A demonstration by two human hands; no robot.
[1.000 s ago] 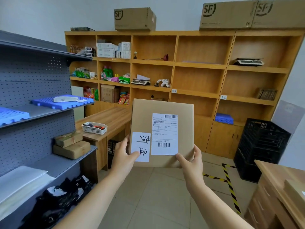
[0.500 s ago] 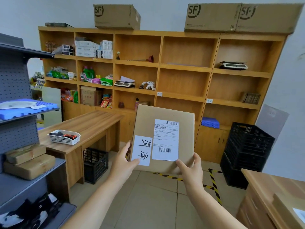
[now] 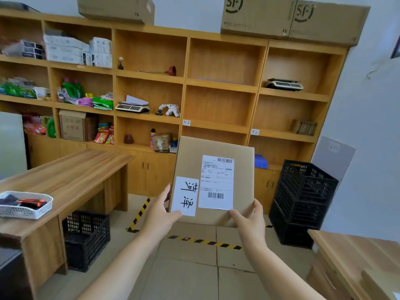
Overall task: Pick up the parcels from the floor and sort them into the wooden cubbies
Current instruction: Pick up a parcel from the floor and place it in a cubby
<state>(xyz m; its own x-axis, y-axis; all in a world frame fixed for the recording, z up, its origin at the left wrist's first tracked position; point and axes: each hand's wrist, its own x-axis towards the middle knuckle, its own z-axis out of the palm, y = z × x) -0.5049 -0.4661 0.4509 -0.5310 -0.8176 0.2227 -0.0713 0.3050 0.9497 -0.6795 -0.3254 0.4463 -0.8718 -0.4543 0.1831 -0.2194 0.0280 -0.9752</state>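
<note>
Left hand [image 3: 160, 215] & right hand [image 3: 249, 221] both grasp parcel [image 3: 216, 167] by bottom corners, upright, in front of wooden cubbies [image 3: 218, 87].

Ahead of you the wooden cubbies [image 3: 184, 118] hold two scales, a plunger, bottles and snack packets. On your left, a wooden desk [image 3: 71, 176] carries a white basket [image 3: 23, 205]. Black crates [image 3: 303, 198] stand on the tiled floor [image 3: 190, 273].

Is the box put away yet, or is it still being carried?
Picked up: the parcel is off the floor, gripped at its bottom corners by the left hand and right hand. It is held in front of the wooden cubbies, not in one. Left: slide it into a cubby.
</note>
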